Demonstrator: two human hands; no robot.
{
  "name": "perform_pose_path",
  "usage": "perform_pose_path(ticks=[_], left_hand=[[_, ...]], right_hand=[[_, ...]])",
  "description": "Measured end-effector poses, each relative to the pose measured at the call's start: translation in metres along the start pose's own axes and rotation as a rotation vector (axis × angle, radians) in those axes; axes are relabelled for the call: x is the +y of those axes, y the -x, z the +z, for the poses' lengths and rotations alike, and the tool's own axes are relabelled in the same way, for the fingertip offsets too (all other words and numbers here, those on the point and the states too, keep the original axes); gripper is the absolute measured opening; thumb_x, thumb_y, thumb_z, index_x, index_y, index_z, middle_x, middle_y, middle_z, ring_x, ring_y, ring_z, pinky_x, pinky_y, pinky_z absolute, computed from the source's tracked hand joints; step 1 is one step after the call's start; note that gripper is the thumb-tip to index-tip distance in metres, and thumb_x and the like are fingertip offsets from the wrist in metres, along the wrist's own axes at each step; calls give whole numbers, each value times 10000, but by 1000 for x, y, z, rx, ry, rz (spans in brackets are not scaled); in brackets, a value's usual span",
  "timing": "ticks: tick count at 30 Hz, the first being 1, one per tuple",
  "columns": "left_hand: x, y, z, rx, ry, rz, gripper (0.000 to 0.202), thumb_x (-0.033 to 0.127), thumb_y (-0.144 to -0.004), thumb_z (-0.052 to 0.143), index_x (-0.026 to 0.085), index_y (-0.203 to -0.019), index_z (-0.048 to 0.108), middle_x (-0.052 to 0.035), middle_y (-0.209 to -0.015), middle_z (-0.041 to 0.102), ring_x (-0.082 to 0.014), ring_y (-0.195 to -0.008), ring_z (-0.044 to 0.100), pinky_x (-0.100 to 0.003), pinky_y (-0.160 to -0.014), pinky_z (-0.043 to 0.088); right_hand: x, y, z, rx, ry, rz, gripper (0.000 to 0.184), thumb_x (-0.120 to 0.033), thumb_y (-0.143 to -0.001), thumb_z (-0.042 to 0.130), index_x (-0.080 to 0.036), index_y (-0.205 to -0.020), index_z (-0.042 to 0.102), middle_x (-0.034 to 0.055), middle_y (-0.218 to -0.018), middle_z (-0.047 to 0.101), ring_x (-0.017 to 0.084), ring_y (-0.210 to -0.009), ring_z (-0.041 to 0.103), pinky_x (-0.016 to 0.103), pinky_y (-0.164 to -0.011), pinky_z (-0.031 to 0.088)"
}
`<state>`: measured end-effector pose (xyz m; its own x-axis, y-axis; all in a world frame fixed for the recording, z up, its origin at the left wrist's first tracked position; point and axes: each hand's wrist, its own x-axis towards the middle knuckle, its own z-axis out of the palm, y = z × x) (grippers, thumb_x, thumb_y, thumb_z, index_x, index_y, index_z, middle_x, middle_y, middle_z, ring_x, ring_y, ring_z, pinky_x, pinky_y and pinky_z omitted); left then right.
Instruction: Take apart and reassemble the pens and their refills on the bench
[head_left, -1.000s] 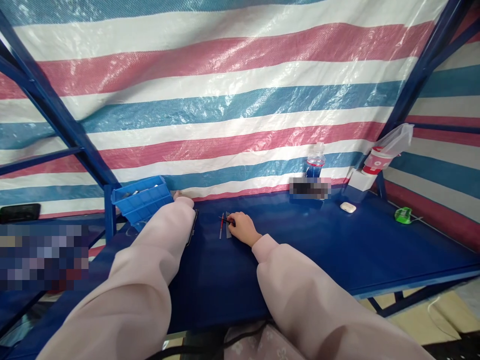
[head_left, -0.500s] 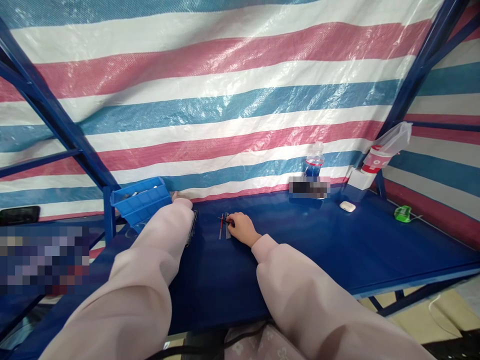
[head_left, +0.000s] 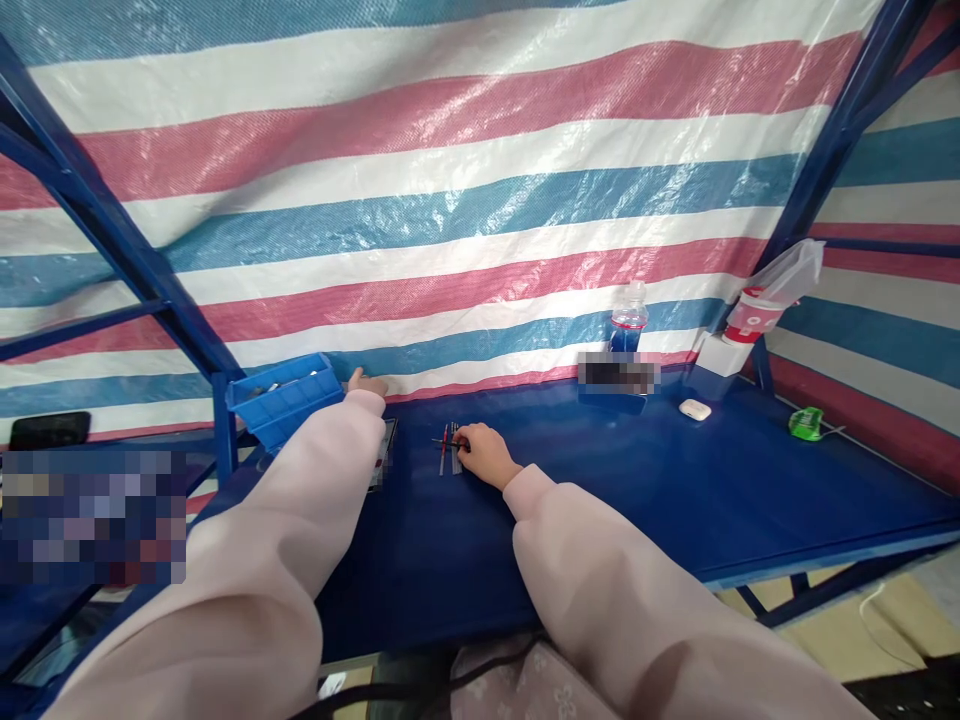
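My right hand point(head_left: 486, 455) rests on the blue table point(head_left: 675, 480) with its fingers closed on a thin red-tipped tool point(head_left: 444, 442). That tool lies across a few slim tools point(head_left: 452, 452) set side by side. My left hand point(head_left: 365, 383) reaches to the back of the table beside the blue parts bin point(head_left: 285, 395); only a few of its fingers show past the pink sleeve. A dark phone-like slab point(head_left: 385, 452) lies under my left forearm, mostly hidden.
A drink bottle point(head_left: 628, 325) stands at the back, with a white earbud case point(head_left: 694, 408), a white box point(head_left: 718, 357), a red cup in a plastic bag point(head_left: 757, 310) and a green item point(head_left: 806, 424) at the right. A striped tarp hangs behind. Blue frame posts stand on both sides.
My left hand has stretched a little further back past the bin, so its fingers show more. My right hand has barely moved.
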<state>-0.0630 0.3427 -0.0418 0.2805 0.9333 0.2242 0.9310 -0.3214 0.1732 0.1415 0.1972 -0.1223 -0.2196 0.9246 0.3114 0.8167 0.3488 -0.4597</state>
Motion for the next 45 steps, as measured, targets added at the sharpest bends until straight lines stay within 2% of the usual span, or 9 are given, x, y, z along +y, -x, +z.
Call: perform_pose_path(ticks=[5,8,11,14,18,26,36,41,45], left_hand=[[32,28,-25,-41,-323,68,51,167,-559,632,159,-531,589,-93,-672,650,-281,-919,558,-446,-943,174],[57,61,-40,97,-206,162,105,238,-579,632,180,-663,656,-81,-754,665,-274,-876,568,-456,-938,207],[77,94,-46,220,144,178,120,274,-603,638,208,-696,674,-40,-820,673,-252,-867,572,-438,-934,269],[89,113,-38,202,732,156,182,332,-608,665,200,-733,679,-39,-787,670,-215,-788,588,-353,-804,417],[92,117,-13,128,1393,-36,214,336,-633,643,176,-776,638,-48,-848,658,-168,-755,592,-311,-741,464],[83,114,18,-14,2130,-393,113,207,-703,592,179,-812,582,4,-779,634,-80,-621,557,-216,-585,450],[77,109,38,87,2113,-603,93,139,-726,597,146,-819,590,-16,-746,621,-73,-595,574,-181,-527,441],[77,109,40,107,2130,-607,61,125,-762,573,134,-819,592,-33,-747,622,-80,-652,607,-170,-560,466],[78,109,42,114,2120,-645,61,102,-792,548,122,-819,598,-38,-720,630,-83,-677,626,-168,-608,496]], right_hand=[[1,2,1,-11,-24,-11,250,-104,-730,503,-208,-932,607,29,-904,597,166,-887,519,237,-706,380],[2,2,2,-12,-44,-14,257,-98,-725,501,-208,-936,600,26,-907,592,164,-889,522,236,-705,381],[2,2,2,0,-66,-5,254,-92,-718,502,-208,-924,594,19,-895,591,156,-871,530,229,-702,383],[3,2,2,30,-95,17,252,-94,-716,500,-208,-920,595,13,-891,589,144,-828,538,224,-692,387],[3,2,2,87,-130,70,253,-106,-714,506,-205,-923,608,17,-911,582,138,-809,547,219,-679,395],[1,1,1,334,-267,88,172,-181,-741,506,-224,-857,625,1,-854,581,140,-753,556,231,-637,413],[-2,2,5,459,-367,9,147,-295,-775,491,-215,-800,612,0,-748,570,141,-674,523,245,-626,409],[21,-7,14,530,-466,191,164,-330,-742,529,-191,-703,605,31,-759,583,178,-753,536,301,-742,420],[31,-13,22,437,-628,246,210,-384,-728,547,-190,-698,622,39,-785,599,178,-751,557,301,-747,434]])
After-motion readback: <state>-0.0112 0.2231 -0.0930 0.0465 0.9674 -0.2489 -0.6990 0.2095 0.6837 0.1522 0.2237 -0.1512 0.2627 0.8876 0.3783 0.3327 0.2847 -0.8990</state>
